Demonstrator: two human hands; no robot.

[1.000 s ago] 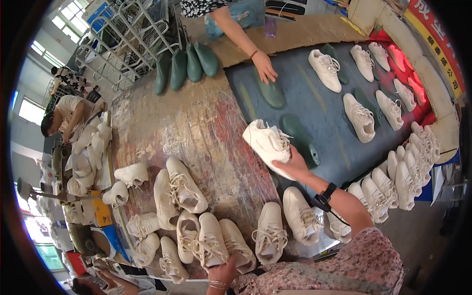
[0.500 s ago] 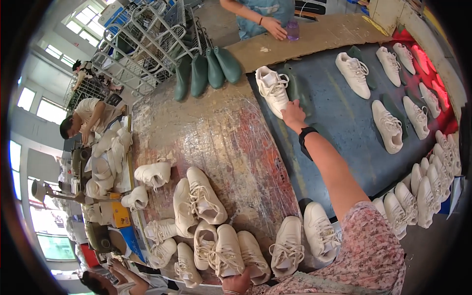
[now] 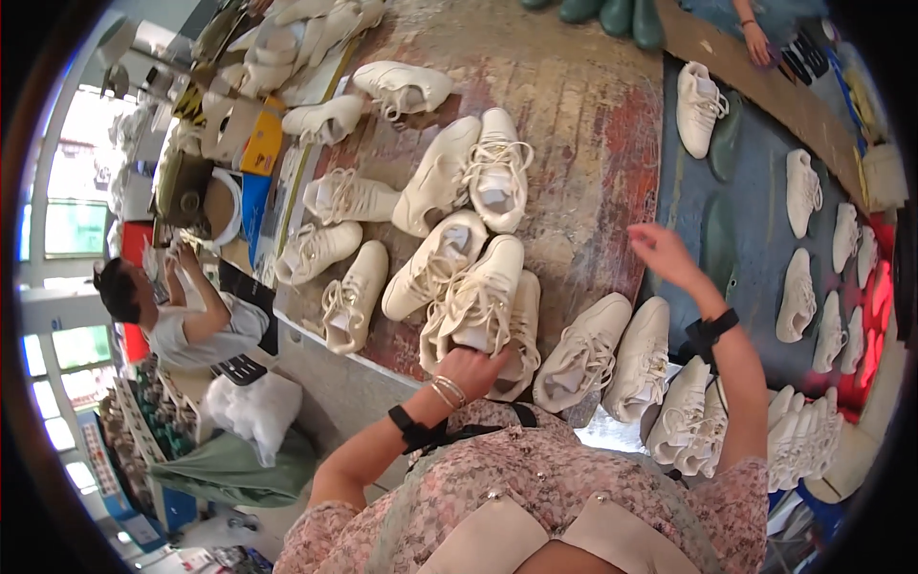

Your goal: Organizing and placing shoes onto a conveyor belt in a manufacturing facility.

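Observation:
My left hand (image 3: 470, 371) is closed on the heel end of a cream lace-up sneaker (image 3: 490, 287) at the table's near edge. That sneaker overlaps others on the worn table (image 3: 574, 143). My right hand (image 3: 665, 253) holds nothing, its fingers stretched out above the seam between table and dark conveyor belt (image 3: 684, 210). Nearest below it lie two cream sneakers, one on the table (image 3: 585, 349) and one at the belt's near end (image 3: 643, 354). Farther up the belt, a white sneaker (image 3: 701, 110) sits beside a green shoe last (image 3: 725, 139). Another green last (image 3: 717, 239) lies alone right of my right hand.
More sneakers (image 3: 440, 177) cover the table's left part. Pairs stand farther along the belt toward a red glow (image 3: 875, 316). Several sneakers (image 3: 803, 440) line a place at the lower right. Green lasts (image 3: 631, 21) stand at the far edge. A co-worker (image 3: 191, 306) sits at the left.
My right hand has let go of the white sneaker on the belt and come back toward me. The view has swung left and down. My left hand stays at the near sneakers.

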